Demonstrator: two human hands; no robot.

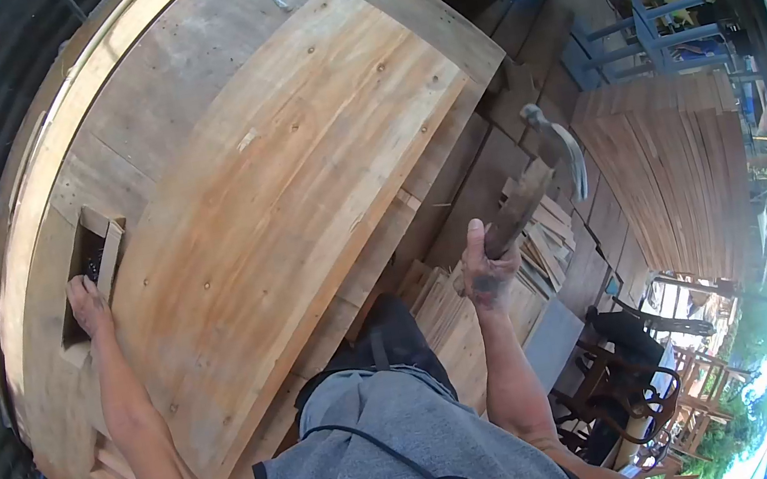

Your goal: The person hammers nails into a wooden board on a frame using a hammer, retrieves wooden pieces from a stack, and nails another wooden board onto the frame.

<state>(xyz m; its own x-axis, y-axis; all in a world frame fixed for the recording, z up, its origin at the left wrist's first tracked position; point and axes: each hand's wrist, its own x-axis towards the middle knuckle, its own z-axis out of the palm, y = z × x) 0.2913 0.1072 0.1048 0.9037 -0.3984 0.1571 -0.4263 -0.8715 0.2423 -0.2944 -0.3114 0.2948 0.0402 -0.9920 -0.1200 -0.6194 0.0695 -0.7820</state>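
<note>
My right hand [489, 275] is wrapped around the wooden handle [513, 210] of a claw hammer [558, 144], raised beside the bench with its metal head up and away from me. On the left, my left hand [90, 306] is at a narrow wooden box [109, 255] holding small dark pieces too small to make out. Its fingers are curled together at the box's opening, and whatever they pinch is hidden. Between my arms lies a large wooden panel [285, 195] with several small dark marks, like nail heads or knots, across its face.
Beneath the panel is a wooden work table [173, 72] with a curved pale edge. Stacked boards [671, 171] stand to the right, near a blue wooden frame [648, 33]. Wood strips [547, 248] lie below the hammer. Dark carved chair parts [621, 382] sit at the lower right.
</note>
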